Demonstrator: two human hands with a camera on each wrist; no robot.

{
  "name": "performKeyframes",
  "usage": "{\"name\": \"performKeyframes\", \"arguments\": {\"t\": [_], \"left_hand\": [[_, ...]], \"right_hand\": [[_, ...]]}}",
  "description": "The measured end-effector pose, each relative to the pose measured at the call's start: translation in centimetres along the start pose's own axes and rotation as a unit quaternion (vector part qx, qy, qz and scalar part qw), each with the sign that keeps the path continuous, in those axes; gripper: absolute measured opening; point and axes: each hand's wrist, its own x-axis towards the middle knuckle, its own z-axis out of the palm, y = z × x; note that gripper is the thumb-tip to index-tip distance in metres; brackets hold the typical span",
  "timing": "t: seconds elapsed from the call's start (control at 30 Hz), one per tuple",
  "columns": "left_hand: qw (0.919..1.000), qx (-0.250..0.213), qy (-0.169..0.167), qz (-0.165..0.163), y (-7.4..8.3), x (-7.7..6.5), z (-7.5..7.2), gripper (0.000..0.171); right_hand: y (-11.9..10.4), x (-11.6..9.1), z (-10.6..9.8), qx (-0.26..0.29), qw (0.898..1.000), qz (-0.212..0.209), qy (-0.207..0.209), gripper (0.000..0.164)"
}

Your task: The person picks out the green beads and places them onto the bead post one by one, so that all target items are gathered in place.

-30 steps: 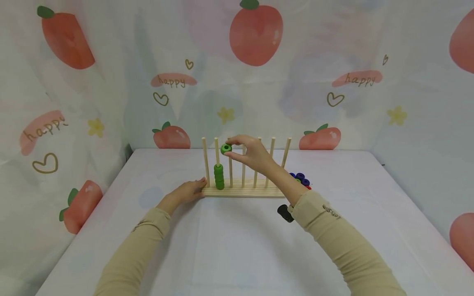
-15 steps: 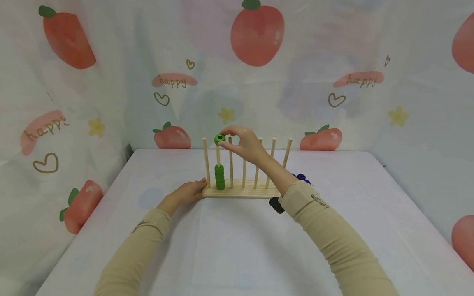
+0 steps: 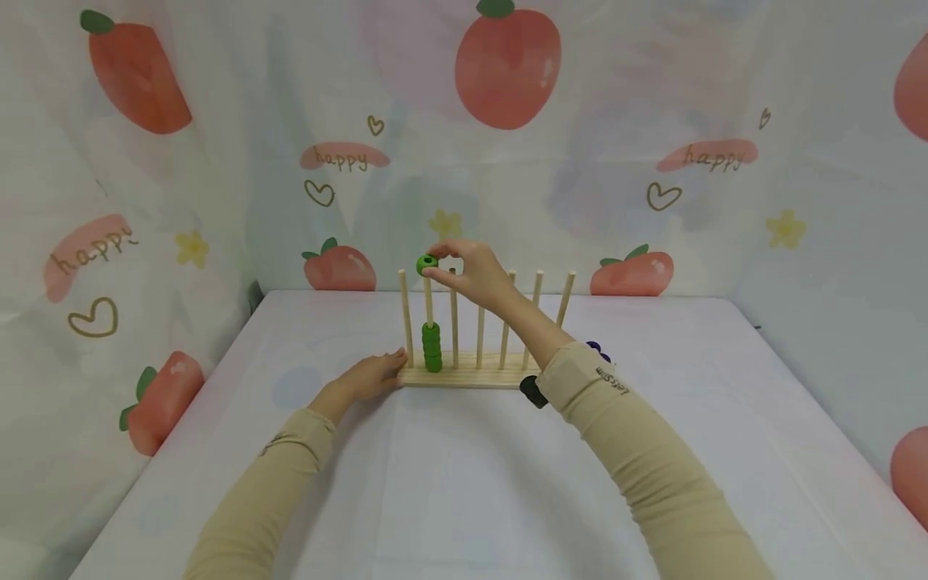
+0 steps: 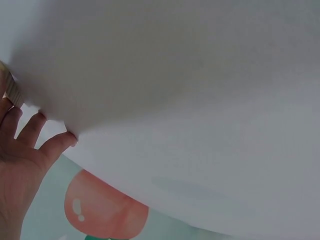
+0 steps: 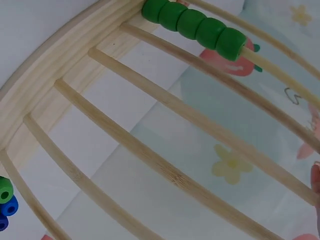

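A wooden peg stand (image 3: 464, 377) with a row of upright pegs stands toward the back of the table. Several green beads (image 3: 432, 348) are stacked on its second peg from the left; the right wrist view shows this bead stack (image 5: 189, 23) too. My right hand (image 3: 474, 275) pinches another green bead (image 3: 426, 264) between thumb and fingertips at the top of that peg. Whether the peg tip is inside the hole is unclear. My left hand (image 3: 365, 377) holds the left end of the base, and its outer fingers (image 4: 56, 146) spread on the tabletop.
Blue beads (image 3: 598, 350) lie beyond the right forearm, partly hidden. A loose green bead (image 5: 5, 190) lies by blue ones in the right wrist view. A dark wrist camera (image 3: 533, 391) sits under the right cuff. Printed cloth (image 3: 507, 185) hangs behind and at both sides.
My right hand has moved left and up with its green bead, from between the second and third pegs to the top of the second peg. The left hand stays at the base end.
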Motion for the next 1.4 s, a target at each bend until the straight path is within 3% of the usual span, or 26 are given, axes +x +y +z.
{"name": "performKeyframes", "arguments": {"t": [0.23, 0.5, 0.83, 1.1, 1.4], "left_hand": [[0.9997, -0.007, -0.010, -0.022, 0.3, 0.0, 0.0, 0.056], [0.9999, -0.007, -0.007, -0.011, 0.5, 0.0, -0.1, 0.056], [0.9999, -0.005, 0.001, -0.017, 0.5, -0.3, 0.5, 0.055], [0.9999, 0.004, -0.001, -0.015, 0.5, -0.5, 0.1, 0.054], [1.0000, 0.000, 0.002, -0.008, 0.5, -0.2, 0.1, 0.056]], "right_hand": [[0.5, 0.3, 0.5, 0.009, 0.999, 0.034, -0.014, 0.028], [0.3, 0.3, 0.3, -0.022, 0.997, 0.052, -0.050, 0.038], [0.7, -0.2, 0.4, -0.034, 0.996, 0.057, -0.054, 0.035], [-0.1, 0.2, 0.6, -0.081, 0.992, 0.044, -0.087, 0.041], [-0.2, 0.1, 0.0, -0.043, 0.996, 0.038, -0.074, 0.040]]}}
